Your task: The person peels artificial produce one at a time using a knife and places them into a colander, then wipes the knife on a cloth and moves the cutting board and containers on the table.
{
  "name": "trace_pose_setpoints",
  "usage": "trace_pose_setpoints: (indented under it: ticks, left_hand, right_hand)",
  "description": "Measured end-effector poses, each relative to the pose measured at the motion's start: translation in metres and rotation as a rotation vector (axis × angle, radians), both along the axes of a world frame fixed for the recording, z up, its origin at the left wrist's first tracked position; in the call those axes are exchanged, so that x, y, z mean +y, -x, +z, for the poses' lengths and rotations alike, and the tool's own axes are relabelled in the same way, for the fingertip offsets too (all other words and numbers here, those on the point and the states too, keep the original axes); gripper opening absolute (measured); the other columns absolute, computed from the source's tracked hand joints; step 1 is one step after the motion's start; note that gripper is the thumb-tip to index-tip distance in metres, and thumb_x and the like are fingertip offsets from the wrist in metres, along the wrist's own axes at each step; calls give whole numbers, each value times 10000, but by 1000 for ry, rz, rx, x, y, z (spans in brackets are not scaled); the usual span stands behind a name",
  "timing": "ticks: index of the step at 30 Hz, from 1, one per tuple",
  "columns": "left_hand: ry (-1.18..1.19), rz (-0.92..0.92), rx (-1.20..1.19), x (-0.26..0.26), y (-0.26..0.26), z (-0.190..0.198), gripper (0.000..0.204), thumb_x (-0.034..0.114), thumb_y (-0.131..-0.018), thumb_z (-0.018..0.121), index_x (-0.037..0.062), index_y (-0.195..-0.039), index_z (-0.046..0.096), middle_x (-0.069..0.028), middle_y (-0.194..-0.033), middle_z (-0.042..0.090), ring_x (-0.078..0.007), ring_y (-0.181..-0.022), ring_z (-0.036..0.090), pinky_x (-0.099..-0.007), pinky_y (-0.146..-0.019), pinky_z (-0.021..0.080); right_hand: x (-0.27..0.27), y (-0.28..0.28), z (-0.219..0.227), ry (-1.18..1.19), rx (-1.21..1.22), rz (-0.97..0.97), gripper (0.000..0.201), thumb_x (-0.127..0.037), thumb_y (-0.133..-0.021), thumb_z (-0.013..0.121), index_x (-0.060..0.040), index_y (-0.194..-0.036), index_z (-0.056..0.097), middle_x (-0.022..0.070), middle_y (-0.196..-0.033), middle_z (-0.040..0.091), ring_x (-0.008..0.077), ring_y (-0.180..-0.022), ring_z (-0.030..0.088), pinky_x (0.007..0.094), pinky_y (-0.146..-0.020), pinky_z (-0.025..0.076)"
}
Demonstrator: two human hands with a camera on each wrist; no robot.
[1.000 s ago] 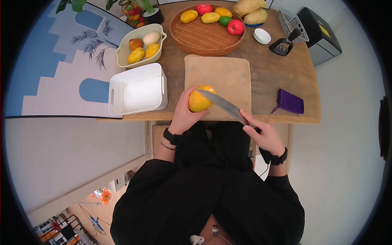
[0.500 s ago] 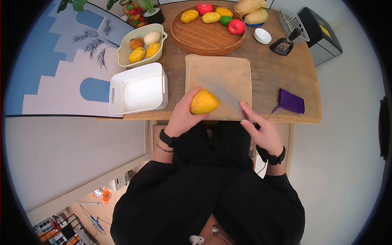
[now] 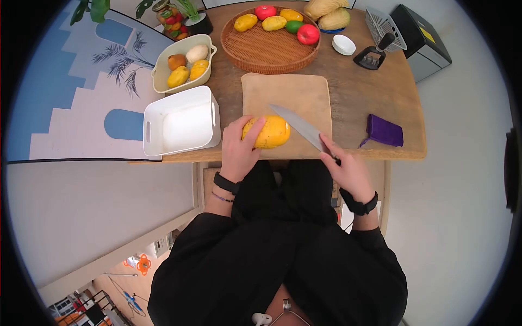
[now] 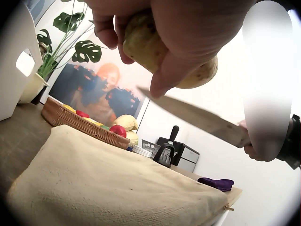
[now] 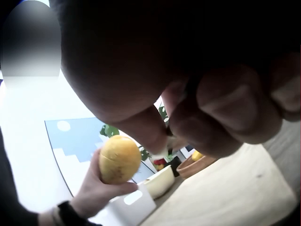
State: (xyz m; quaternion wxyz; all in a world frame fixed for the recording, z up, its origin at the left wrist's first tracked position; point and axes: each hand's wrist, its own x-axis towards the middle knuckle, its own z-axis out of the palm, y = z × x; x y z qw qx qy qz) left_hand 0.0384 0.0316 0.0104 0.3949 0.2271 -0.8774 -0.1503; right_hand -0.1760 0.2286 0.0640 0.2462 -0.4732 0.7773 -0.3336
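Note:
My left hand (image 3: 237,152) grips a yellow mango (image 3: 276,132) above the near part of a beige cloth-like mat (image 3: 288,89). Fingers wrap over its left end, and its right end is bare. My right hand (image 3: 352,173) holds a kitchen knife (image 3: 300,127) by its handle, the blade pointing up and left, just right of the mango. In the left wrist view the blade (image 4: 200,118) passes below and behind the mango (image 4: 146,44). The right wrist view shows a thin line on the mango's skin (image 5: 120,162); the knife is mostly hidden there.
An empty white bin (image 3: 182,122) stands left of the mat, a cream basket of fruit (image 3: 155,81) behind it. Beyond the mat sits a round wicker tray (image 3: 261,49) with fruit. To the right are a purple pouch (image 3: 384,130), white dishes (image 3: 343,44) and a black-handled tool (image 3: 370,58).
The knife has moved off the mango to its right. My left hand has turned the mango, so it lies more sideways with fingers over the top. The head view has shifted slightly.

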Motion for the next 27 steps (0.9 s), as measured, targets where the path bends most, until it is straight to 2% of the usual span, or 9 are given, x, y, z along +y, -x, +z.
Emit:
trace_pose_setpoints:
  ticks: [2, 3, 5, 9, 17, 21, 24, 26, 27]
  left_hand:
    - [67, 21, -23, -2, 0, 2, 721, -59, -672, 743, 175, -1344, 625, -130, -1241, 613, -346, -1080, 609, -449, -905, 481]
    - [72, 26, -23, -4, 0, 1, 721, -59, -672, 743, 175, -1344, 625, -130, -1241, 613, -346, -1080, 609, -449, -905, 481]
    - [108, 10, -10, -3, -1, -3, 713, -56, -673, 739, 191, -1333, 633, -131, -1246, 617, -336, -1087, 613, -443, -896, 477]
    - [93, 1, -37, -3, -3, -6, 717, -69, -672, 727, 209, -1326, 638, -118, -1248, 623, -334, -1089, 616, -439, -910, 470]
    - [-16, 2, -104, -10, -5, -12, 649, -124, -667, 684, 35, -1283, 558, -142, -1248, 647, -339, -1147, 619, -443, -953, 462]
    - [0, 2, -112, -8, -6, -17, 658, -108, -680, 699, 49, -1302, 552, -143, -1244, 647, -350, -1147, 619, -438, -959, 459]
    - [-105, 35, -55, -4, -3, -16, 643, -60, -721, 756, 44, -1316, 537, -154, -1239, 643, -367, -1139, 622, -436, -968, 479]
    - [-553, 122, 38, 1, -1, -15, 628, 22, -775, 818, 31, -1328, 522, -162, -1244, 640, -324, -1148, 639, -423, -961, 512]
    - [-556, 124, 36, 1, -3, -12, 628, 22, -775, 818, 31, -1328, 522, -162, -1244, 640, -324, -1148, 639, -423, -961, 512]
  right_hand:
    - [-4, 2, 11, -167, 11, -55, 477, -300, -984, 678, -254, -1451, 593, 162, -1019, 749, 359, -807, 713, 358, -776, 555]
    - [-5, 3, 7, -161, 11, -50, 477, -300, -984, 678, -254, -1451, 593, 162, -1019, 749, 359, -807, 713, 358, -776, 555]
    - [-2, 0, -4, 167, -168, 38, 466, -308, -984, 674, -259, -1442, 602, 152, -977, 751, 366, -809, 710, 363, -768, 556]
    - [-1, -6, 6, 6, -64, -31, 465, -312, -976, 684, -260, -1432, 612, 142, -967, 753, 383, -796, 701, 377, -747, 560]
    - [10, -3, 38, -104, 32, 97, 475, -330, -969, 690, -275, -1434, 609, 130, -940, 752, 375, -787, 706, 406, -726, 562]
    - [10, -2, 16, -32, 76, 73, 477, -337, -971, 687, -283, -1438, 607, 135, -925, 750, 369, -767, 708, 398, -706, 560]
    - [3, -2, 14, -205, 256, -79, 486, -343, -975, 680, -288, -1450, 596, 134, -939, 753, 357, -787, 714, 389, -715, 564]
    - [3, -5, 9, -13, 37, -111, 506, -332, -969, 689, -291, -1462, 584, 136, -961, 756, 356, -809, 721, 391, -723, 574]
    - [4, -7, 5, -16, 35, -109, 506, -332, -969, 689, -291, -1462, 584, 136, -961, 756, 356, -809, 721, 391, -723, 574]
